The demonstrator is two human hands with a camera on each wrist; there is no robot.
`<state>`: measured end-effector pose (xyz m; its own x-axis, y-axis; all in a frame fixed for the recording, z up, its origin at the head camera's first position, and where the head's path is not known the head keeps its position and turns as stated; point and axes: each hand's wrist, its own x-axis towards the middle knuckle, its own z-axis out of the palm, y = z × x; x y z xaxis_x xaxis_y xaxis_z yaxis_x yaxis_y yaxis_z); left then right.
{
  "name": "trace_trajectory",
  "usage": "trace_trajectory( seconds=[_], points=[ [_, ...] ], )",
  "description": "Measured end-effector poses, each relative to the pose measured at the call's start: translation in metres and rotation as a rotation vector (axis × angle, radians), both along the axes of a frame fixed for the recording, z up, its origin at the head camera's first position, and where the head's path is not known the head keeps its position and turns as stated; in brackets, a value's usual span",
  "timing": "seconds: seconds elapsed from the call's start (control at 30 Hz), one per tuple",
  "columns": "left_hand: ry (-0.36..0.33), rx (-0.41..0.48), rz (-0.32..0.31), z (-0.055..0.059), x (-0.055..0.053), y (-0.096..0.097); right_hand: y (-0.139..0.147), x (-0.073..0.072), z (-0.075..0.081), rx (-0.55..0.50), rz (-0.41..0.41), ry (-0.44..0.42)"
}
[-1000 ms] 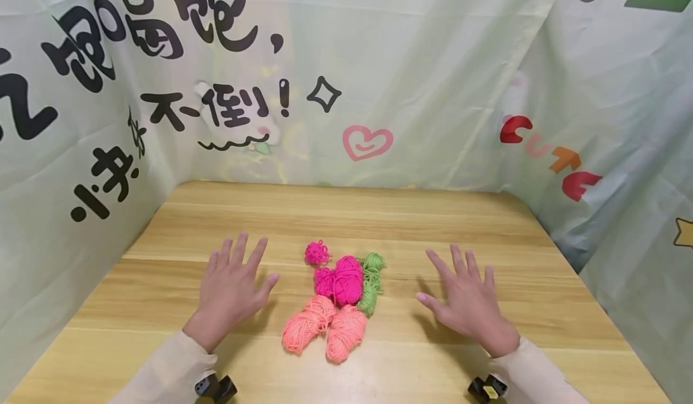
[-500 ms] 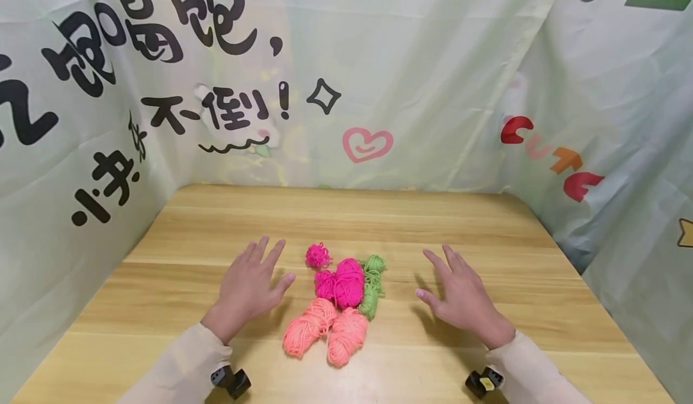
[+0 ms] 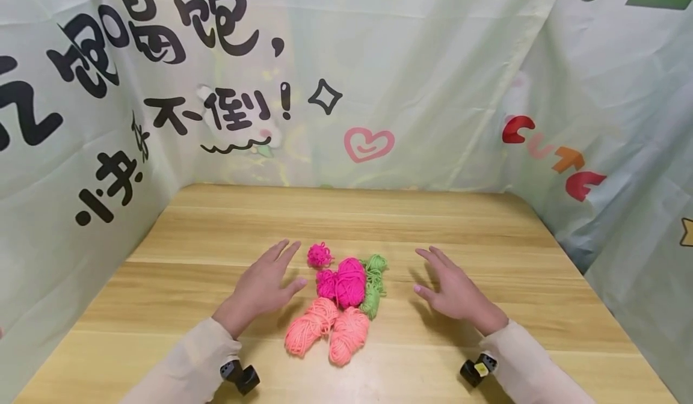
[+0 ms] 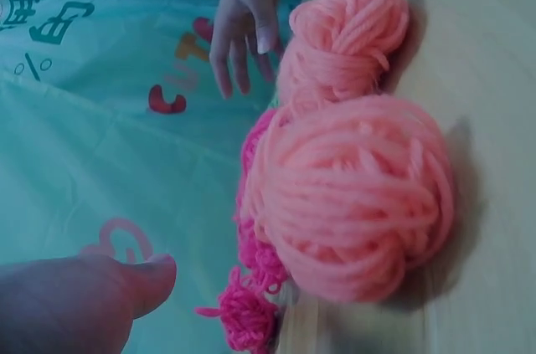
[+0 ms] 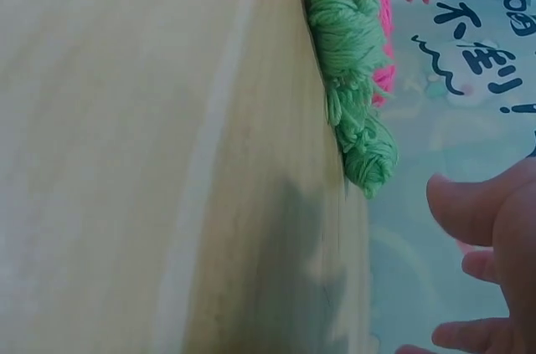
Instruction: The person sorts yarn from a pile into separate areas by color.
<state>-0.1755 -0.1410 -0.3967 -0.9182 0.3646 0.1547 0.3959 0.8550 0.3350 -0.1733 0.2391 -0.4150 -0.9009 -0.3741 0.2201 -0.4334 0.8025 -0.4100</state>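
Observation:
In the head view a cluster of yarn lies mid-table. Two coral yarn bundles (image 3: 311,327) sit at the near side, a large magenta yarn ball (image 3: 351,282) with a smaller magenta bundle (image 3: 326,284) behind them. A green yarn skein (image 3: 373,287) borders the cluster on the right, and a small loose magenta ball (image 3: 319,255) is farthest back. My left hand (image 3: 265,284) hovers left of the yarn, fingers extended and thumb toward it. On the other side my right hand (image 3: 452,287) hovers apart from the green skein (image 5: 352,78), fingers extended. Neither hand holds anything.
The yarn rests on a wooden table (image 3: 444,223). Pale printed curtains (image 3: 422,79) stand along its back and both sides. Small black wrist cameras (image 3: 239,377) are strapped below each sleeve.
Both hands have moved inward toward the yarn, the left one farther than the right, and they have turned so the palms face each other more. The yarn stays in place.

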Motion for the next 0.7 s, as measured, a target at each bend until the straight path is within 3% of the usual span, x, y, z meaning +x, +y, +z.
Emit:
trace_trajectory(
  seconds=[0.17, 0.3, 0.7],
  points=[
    [0.017, 0.125, -0.055, -0.002, -0.002, 0.008, -0.001, -0.010, -0.003, -0.043, 0.089, -0.017],
    [-0.008, 0.248, -0.078, -0.001, -0.003, 0.016, -0.004, -0.017, -0.004, -0.092, 0.154, -0.049],
    [-0.149, 0.477, -0.120, 0.004, -0.003, 0.040, -0.007, -0.029, 0.002, -0.222, 0.195, -0.237]
  ],
)
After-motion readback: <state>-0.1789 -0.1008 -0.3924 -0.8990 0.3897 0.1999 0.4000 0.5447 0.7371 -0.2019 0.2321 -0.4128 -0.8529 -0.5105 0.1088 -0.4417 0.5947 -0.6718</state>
